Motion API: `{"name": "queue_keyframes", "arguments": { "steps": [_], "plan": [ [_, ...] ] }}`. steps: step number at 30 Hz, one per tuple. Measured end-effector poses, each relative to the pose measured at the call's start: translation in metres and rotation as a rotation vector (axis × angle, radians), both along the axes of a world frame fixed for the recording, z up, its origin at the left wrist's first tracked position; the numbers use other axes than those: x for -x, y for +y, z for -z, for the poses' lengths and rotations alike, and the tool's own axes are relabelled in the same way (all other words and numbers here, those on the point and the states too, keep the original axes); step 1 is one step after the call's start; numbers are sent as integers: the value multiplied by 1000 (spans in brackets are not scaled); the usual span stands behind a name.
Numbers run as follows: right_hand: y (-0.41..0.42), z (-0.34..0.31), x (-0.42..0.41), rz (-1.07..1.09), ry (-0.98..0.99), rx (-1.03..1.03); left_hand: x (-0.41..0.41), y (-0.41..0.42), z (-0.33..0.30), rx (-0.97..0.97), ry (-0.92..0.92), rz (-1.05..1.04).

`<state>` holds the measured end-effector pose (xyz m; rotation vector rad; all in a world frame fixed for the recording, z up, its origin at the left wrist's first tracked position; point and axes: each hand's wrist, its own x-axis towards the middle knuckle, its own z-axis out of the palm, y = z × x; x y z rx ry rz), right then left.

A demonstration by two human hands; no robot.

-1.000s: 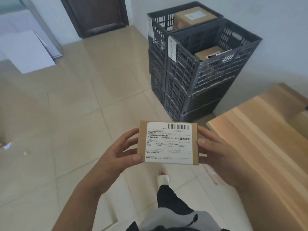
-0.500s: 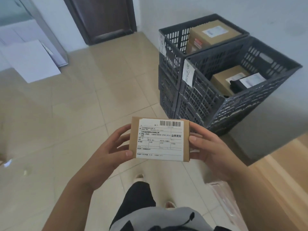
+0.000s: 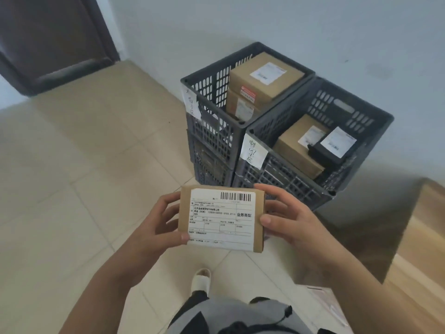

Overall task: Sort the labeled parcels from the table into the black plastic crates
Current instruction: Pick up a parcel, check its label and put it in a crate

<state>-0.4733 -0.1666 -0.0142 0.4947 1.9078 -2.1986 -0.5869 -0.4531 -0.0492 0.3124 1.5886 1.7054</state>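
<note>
I hold a flat brown parcel (image 3: 221,219) with a white barcode label facing up, just in front of the crates. My left hand (image 3: 156,227) grips its left edge, thumb on the label's lower corner. My right hand (image 3: 289,220) grips its right edge, thumb on top. Two stacks of black plastic crates stand against the wall. The far top crate (image 3: 207,85) holds brown labeled boxes (image 3: 265,75). The near top crate (image 3: 361,116) holds a brown box (image 3: 296,150) and a small black parcel (image 3: 332,148).
Handwritten paper tags (image 3: 252,153) hang on the crates' front corners. The wooden table (image 3: 419,249) is at my right. A dark door (image 3: 48,37) stands at the back left. Beige tiled floor (image 3: 84,177) spreads to the left. My foot (image 3: 201,278) shows below.
I have stepped closer to the crates, which now sit just beyond the parcel. The view tilted down into them. Both hands keep the same hold on the parcel.
</note>
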Motion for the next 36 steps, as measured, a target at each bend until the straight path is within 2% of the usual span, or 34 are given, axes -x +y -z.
{"name": "queue_keyframes", "arguments": {
  "steps": [6,13,20,27,32,36],
  "plan": [
    [16,6,38,219,-20,-6,102,49,1,33,16,233],
    [72,20,96,392,21,73,184,135,-3,92,53,333],
    [150,39,175,411,105,104,258,209,-25,239,70,346],
    [200,44,233,293,100,67,326,254,-33,321,163,403],
    [208,42,263,337,71,20,369,274,-25,269,128,421],
    [207,37,279,425,20,4,408,298,-16,232,147,522]
  ]
}}
